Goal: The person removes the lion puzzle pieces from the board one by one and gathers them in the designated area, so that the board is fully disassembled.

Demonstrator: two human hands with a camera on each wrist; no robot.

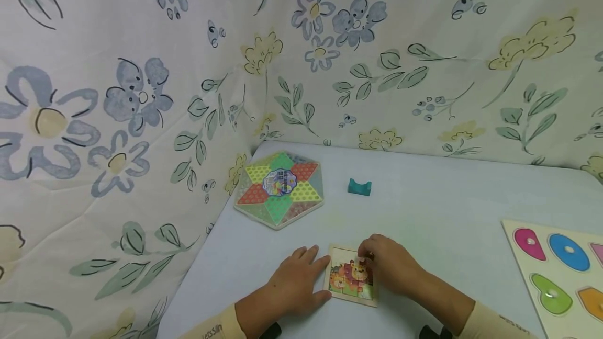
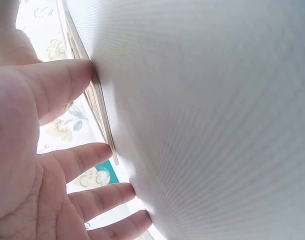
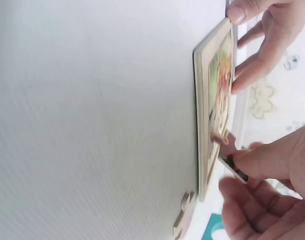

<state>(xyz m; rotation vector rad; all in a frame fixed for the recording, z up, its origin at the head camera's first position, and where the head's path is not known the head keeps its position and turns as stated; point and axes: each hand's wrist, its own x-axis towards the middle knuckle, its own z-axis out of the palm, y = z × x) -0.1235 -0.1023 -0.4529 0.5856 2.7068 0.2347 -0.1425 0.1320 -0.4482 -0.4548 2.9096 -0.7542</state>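
Left hand [image 1: 297, 282] outstretched against puzzle frame [image 1: 353, 301], right hand [image 1: 392, 264] pinching tilted piece [image 3: 229, 147]: guard against possible jamming caused by misaligned insertion.

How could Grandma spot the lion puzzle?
On the white table, look between the left hand and the right hand. There lies a wooden jigsaw puzzle; its lion picture sets it apart from the hexagonal Chinese checkers board and knobbed shape board.

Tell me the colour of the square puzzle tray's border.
Pale beige, like bare wood, on the puzzle tray; clearest in the right wrist view.
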